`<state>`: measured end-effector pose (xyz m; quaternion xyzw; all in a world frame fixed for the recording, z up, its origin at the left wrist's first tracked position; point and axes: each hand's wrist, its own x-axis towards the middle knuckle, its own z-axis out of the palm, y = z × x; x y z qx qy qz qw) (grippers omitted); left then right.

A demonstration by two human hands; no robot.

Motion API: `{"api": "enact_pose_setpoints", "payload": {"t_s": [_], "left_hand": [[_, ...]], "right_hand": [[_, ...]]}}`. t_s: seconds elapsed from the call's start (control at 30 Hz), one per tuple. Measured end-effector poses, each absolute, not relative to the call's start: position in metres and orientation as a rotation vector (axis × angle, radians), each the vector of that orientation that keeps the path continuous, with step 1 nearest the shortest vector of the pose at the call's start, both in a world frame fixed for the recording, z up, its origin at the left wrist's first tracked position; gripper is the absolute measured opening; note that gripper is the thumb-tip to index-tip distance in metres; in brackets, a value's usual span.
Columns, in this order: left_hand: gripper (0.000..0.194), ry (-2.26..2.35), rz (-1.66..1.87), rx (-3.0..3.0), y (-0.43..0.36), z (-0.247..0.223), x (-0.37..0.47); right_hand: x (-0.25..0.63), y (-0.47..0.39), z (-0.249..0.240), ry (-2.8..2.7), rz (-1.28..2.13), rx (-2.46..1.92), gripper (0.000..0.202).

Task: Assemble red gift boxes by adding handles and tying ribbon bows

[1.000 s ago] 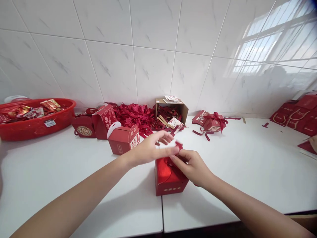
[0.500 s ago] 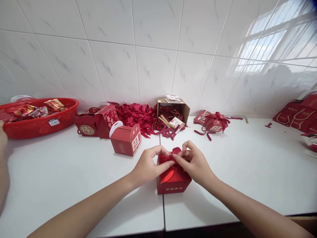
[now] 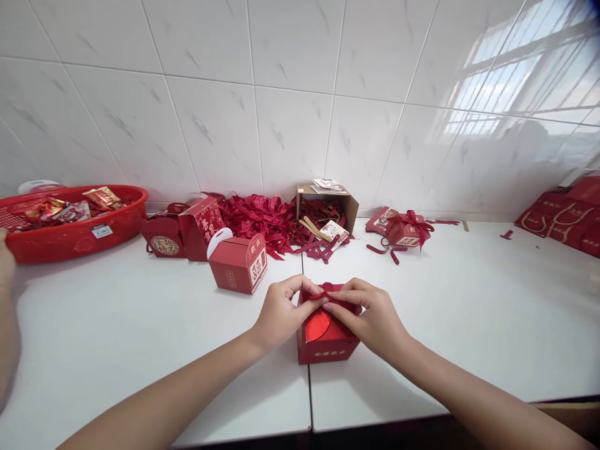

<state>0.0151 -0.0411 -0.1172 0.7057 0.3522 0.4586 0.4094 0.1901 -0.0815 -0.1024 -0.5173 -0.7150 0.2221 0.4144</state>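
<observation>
Ribbon (image 3: 324, 295) on the red box (image 3: 329, 354), just beneath the left hand (image 3: 281, 314) and right hand (image 3: 376, 314), is pinched by both, the right's lifted fingers having just come down so it seems steadied from two sides, with white table (image 3: 164, 325) under them and tiled wall (image 3: 295, 140) beyond.

I can see both bare forearms slanting inward, left forearm (image 3: 187, 389) and right forearm (image 3: 469, 386); the left hand (image 3: 280, 314) and right hand (image 3: 376, 314) nearly meet at the fingertips, each thumb pinching toward bent fingers (image 3: 359, 290).
</observation>
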Motion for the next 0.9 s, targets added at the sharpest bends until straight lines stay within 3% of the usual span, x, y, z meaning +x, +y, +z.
{"api": "enact_pose_setpoints", "payload": {"t_s": [0.23, 0.5, 0.6, 0.7, 0.83, 0.9], "left_hand": [[0.007, 0.864, 1.064, 1.933, -0.0393, -0.1111, 0.0114], [0.007, 0.881, 1.068, 1.967, -0.0376, -0.1157, 0.0137], [0.007, 0.845, 1.086, 1.902, -0.0364, -0.118, 0.0181], [0.024, 0.833, 1.216, 1.816, -0.036, -0.1194, 0.0203], [0.005, 0.915, 1.249, 1.923, -0.0389, -0.1153, 0.0141], [0.008, 0.932, 1.119, 1.999, -0.0407, -0.1114, 0.0111]], "right_hand": [[0.1904, -0.0757, -0.1057, -1.637, 0.725, -1.383, 0.013], [0.1899, -0.074, -0.1048, -1.441, 1.311, -1.233, 0.032], [0.1885, -0.0739, -0.103, -1.442, 1.374, -1.166, 0.033], [0.1866, -0.0735, -0.1033, -1.377, 1.359, -1.135, 0.031], [0.1867, -0.0733, -0.1066, -1.291, 1.345, -1.174, 0.031], [0.1872, -0.074, -0.1075, -1.285, 1.351, -1.186, 0.03]]}}
